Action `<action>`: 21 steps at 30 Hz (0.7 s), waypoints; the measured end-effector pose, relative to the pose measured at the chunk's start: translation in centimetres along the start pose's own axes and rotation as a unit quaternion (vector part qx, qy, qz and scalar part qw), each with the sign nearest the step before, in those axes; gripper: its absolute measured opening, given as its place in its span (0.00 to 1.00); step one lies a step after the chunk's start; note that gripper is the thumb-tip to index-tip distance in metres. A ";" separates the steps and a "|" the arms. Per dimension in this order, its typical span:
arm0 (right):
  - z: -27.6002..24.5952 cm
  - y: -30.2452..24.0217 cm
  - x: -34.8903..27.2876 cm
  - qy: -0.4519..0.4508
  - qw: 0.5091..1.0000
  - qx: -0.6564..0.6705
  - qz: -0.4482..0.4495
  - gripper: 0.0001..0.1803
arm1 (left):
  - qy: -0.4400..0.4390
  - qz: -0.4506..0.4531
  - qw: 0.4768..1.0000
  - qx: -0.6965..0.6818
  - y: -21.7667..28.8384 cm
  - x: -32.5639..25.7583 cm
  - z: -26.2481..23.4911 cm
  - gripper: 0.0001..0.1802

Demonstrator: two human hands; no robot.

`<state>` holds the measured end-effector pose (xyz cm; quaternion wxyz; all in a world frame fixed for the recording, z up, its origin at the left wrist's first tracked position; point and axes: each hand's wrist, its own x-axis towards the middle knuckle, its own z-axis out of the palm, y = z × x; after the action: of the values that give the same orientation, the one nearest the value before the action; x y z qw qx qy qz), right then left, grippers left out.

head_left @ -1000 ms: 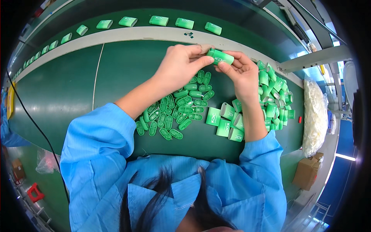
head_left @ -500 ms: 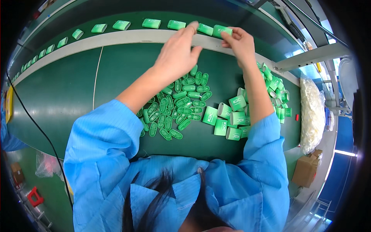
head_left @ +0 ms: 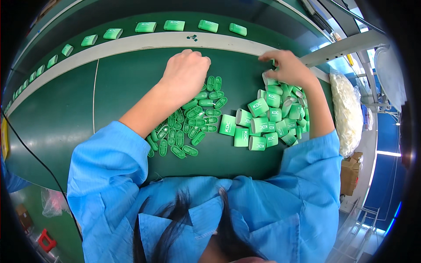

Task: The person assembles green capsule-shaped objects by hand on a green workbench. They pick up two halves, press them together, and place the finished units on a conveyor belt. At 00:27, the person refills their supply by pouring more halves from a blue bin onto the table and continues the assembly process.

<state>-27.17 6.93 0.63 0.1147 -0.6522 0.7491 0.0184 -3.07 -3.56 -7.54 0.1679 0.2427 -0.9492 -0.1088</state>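
Note:
My left hand (head_left: 187, 72) is over the top of a heap of small green oval plastic cases (head_left: 193, 113). Its fingers curl underneath, and whatever they may hold is hidden. My right hand (head_left: 289, 68) reaches over the far part of a pile of short, hollow green printed sleeves (head_left: 258, 107). Its fingers are bent and apart, with nothing plainly between them. A sleeve with its end showing (head_left: 269, 79) lies just below the fingers. Along the far strip runs a spaced row of green sleeved pieces (head_left: 174, 25).
A pale rail (head_left: 149, 42) separates the green worktable (head_left: 127, 83) from the far strip. To the right stand a metal bracket arm (head_left: 346, 48) and a plastic bag of pale pieces (head_left: 345, 114). A cardboard box (head_left: 351, 175) is below, and a black cable (head_left: 39, 155) crosses at left.
Both hands have drawn back from the far strip, the left to the oval cases and the right to the sleeves. The row of pieces has shifted left.

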 end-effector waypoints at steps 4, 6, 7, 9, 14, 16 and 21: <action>0.9 -0.9 -2.3 -0.048 0.995 -0.075 0.036 0.27 | -0.001 -0.006 1.000 -0.010 -0.5 0.1 0.4 0.14; 1.1 -1.2 -2.2 -0.022 0.997 -0.073 0.021 0.26 | 0.017 -0.013 0.999 -0.039 -0.7 0.2 0.1 0.14; 1.0 -1.6 -2.1 -0.012 0.997 -0.075 0.009 0.24 | 0.032 -0.019 0.997 -0.065 -0.8 0.2 -0.3 0.14; 0.8 -2.9 -1.6 0.011 0.996 -0.081 -0.017 0.20 | 0.026 -0.063 0.975 -0.211 -1.1 0.3 -1.0 0.14; 2.5 -6.0 0.4 0.084 0.846 0.526 -0.016 0.13 | -0.027 -0.130 0.755 -0.642 -1.7 0.6 -1.0 0.17; 4.4 -7.1 0.9 0.139 0.750 0.646 -0.009 0.16 | -0.017 -0.130 0.720 -0.682 -1.6 0.6 -0.7 0.19; 6.1 -8.3 0.9 0.132 0.711 0.690 -0.002 0.21 | 0.017 -0.144 0.697 -0.702 -1.0 0.6 0.0 0.20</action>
<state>-18.29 5.87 -4.45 0.4332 -0.3890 0.5592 -0.5901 -3.16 -4.73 -7.62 0.2879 0.1898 -0.5476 -0.7623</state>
